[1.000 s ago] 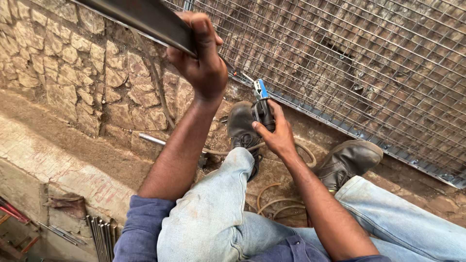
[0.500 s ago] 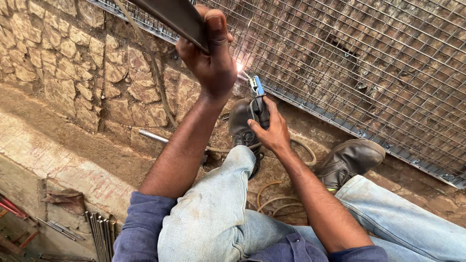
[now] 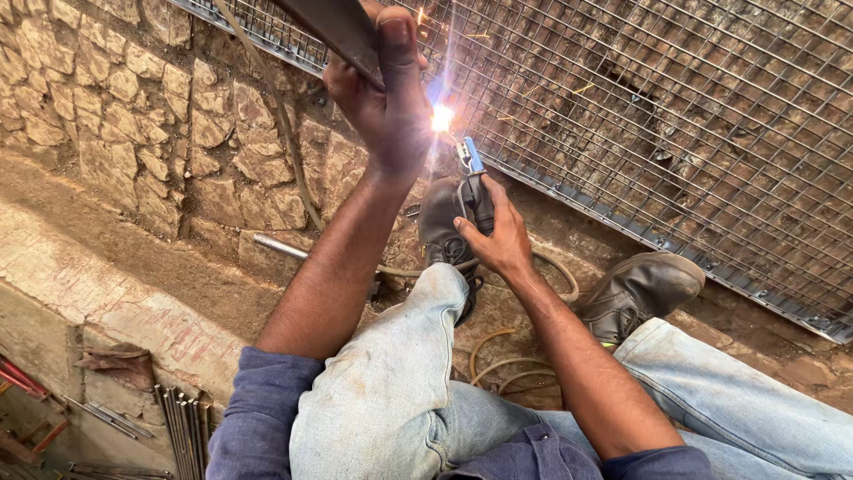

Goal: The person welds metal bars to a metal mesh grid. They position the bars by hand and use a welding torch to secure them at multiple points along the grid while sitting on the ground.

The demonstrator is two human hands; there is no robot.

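Note:
My left hand (image 3: 384,98) is raised in front of me, gripping a dark flat metal plate (image 3: 330,27) at the top of the view. My right hand (image 3: 499,233) holds a welding electrode holder (image 3: 475,182) with a blue clamp tip. A bright white arc with sparks (image 3: 442,116) burns at the tip, against the lower frame edge of a wire mesh panel (image 3: 675,107). The arc sits just right of my left hand.
My two dark boots (image 3: 640,289) and blue-jeaned legs (image 3: 391,382) rest on stony ground. A beige cable (image 3: 511,364) coils between them. A metal tube (image 3: 280,246) lies left of my arm. Thin steel rods (image 3: 182,418) lie at the lower left, beside a stone wall (image 3: 107,107).
My left hand and the plate have shifted right and up. The glow at the holder's tip has grown into a bright arc with flying sparks.

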